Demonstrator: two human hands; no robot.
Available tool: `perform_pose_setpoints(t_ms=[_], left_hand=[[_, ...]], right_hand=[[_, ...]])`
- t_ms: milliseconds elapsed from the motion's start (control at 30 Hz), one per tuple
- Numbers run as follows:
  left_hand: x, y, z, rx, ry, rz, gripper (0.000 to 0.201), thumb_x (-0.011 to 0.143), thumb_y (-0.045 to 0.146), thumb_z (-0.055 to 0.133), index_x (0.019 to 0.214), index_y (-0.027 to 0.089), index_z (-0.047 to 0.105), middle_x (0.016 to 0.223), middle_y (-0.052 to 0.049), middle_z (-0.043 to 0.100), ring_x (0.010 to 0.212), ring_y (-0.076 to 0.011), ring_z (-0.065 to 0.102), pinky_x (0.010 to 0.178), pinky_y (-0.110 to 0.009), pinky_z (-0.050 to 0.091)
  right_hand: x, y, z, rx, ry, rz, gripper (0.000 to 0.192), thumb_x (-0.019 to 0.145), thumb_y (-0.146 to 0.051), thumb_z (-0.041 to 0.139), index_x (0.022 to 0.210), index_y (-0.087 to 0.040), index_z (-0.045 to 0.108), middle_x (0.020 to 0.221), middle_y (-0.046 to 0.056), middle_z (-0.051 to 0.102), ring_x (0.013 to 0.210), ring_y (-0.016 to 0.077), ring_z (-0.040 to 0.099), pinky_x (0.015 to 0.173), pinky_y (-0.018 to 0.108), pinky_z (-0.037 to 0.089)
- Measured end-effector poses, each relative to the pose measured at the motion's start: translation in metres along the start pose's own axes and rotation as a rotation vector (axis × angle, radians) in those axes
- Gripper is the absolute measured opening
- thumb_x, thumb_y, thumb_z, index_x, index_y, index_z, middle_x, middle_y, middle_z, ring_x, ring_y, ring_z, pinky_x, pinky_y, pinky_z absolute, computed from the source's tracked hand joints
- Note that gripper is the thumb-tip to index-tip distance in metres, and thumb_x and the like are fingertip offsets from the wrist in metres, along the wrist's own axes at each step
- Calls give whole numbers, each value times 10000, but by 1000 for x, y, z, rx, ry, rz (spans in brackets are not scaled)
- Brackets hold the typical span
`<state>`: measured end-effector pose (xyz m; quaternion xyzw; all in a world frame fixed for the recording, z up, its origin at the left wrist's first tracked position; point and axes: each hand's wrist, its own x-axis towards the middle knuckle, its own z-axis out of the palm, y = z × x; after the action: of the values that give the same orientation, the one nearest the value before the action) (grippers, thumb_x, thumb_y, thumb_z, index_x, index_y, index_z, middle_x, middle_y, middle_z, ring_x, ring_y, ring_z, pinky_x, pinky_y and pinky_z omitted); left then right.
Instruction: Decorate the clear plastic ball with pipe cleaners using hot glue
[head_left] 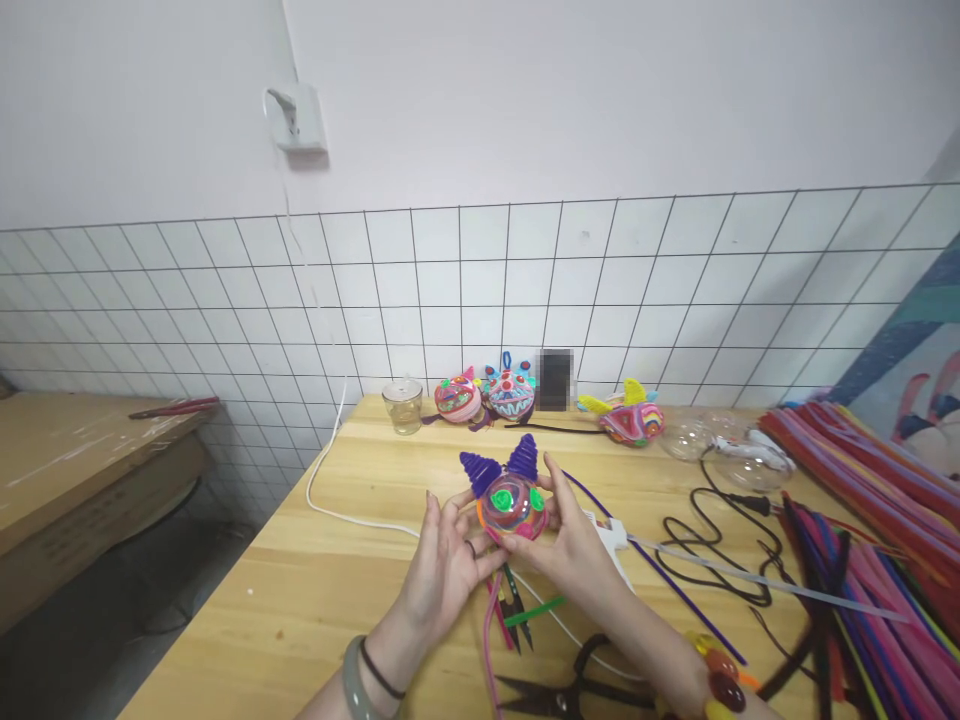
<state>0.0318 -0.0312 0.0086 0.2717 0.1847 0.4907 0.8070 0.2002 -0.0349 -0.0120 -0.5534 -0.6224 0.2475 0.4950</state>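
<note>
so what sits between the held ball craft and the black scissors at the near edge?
Head view: below the ball craft lie small snips, a green pipe-cleaner piece and a white cable, then the scissors.

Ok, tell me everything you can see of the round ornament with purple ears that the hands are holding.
The ornament is a small ball wrapped in coiled fuzzy stems, mostly pink and red with an orange edge. Two purple spiral cones stand on top like ears, and two green coils with red centres look like eyes. It is held upright above the wooden table, facing the camera, with the left hand cupping its left side and the right hand its right.
</note>
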Motion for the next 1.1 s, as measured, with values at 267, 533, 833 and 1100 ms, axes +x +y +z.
perform_pose_setpoints(t_ms=[267,533,833,1100], left_hand=[[8,3,-15,138,232,0,552,815,599,535,1178,184,519,1189,-162,627,948,-271,674,836,-432,516],[23,17,-41,282,453,258,434,557,455,818,765,127,626,589,-5,628,519,-106,589,501,-211,436],[25,22,-42,353,478,304,375,494,395,851,645,125,641,584,-15,652,542,-105,589,544,-213,435],[25,24,-42,403,459,397,371,568,446,790,580,149,569,494,26,560,470,-81,491,490,-202,382]], right_hand=[[22,10,-1,-360,1,-113,990,731,-456,678,1507,-212,113,1348,141,515,1263,309,469,1020,468,395],[43,6,12,-623,-147,-133,885,769,-427,653,1493,-178,209,1274,153,586,1129,313,564,932,417,431],[54,-54,-58,-802,-158,-169,750,810,-587,557,1411,-160,414,1261,183,602,1164,366,539,934,495,430],[-5,-115,-175,-687,147,-244,538,836,-609,493,1239,-259,559,1217,89,653,1128,295,582,974,468,451]])
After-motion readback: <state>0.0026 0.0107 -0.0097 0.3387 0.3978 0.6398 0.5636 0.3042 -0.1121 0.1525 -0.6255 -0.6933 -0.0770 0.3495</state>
